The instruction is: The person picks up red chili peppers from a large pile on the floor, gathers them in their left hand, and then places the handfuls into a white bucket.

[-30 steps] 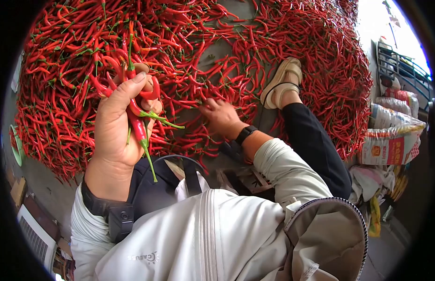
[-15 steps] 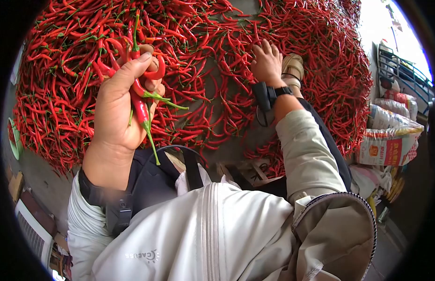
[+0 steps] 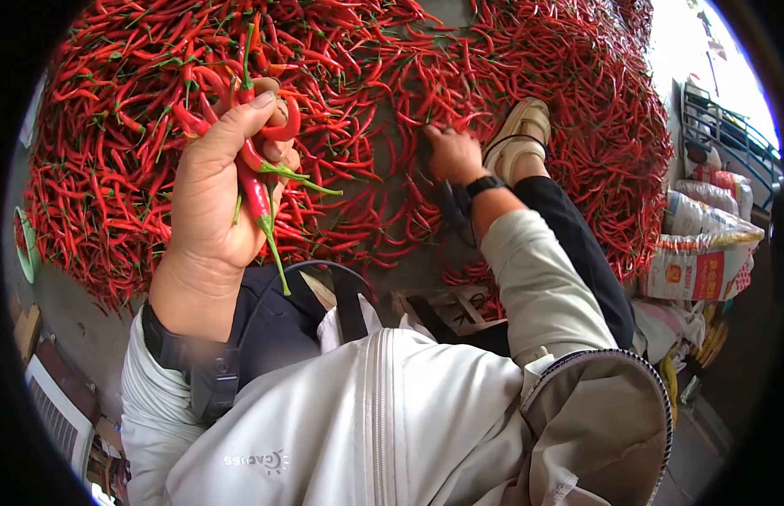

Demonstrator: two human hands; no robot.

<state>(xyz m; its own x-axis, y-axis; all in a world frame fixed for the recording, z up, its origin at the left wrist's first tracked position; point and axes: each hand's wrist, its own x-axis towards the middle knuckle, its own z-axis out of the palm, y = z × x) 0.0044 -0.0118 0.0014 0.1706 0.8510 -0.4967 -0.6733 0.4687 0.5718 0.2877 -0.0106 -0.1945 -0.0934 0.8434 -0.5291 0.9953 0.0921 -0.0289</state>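
Observation:
My left hand is closed around a small bunch of red chili peppers, whose green stems stick out above and below the fingers. Behind it lies a large heap of red chili peppers. Lower and to the right, my right hand is over the thinner spread of chilies on the grey floor. Its fingers are bent away from the camera and smeared by motion, so what they hold, if anything, does not show. Just above it, some chilies look blurred.
My shoe stands among the chilies right of my right hand. Printed sacks are stacked at the right, near a blue metal railing. A green-rimmed container sits at the left edge.
My right hand has moved left and slightly toward me, and its fingers, spread before, now point away and blur. The left hand keeps its bunch of chilies nearly still.

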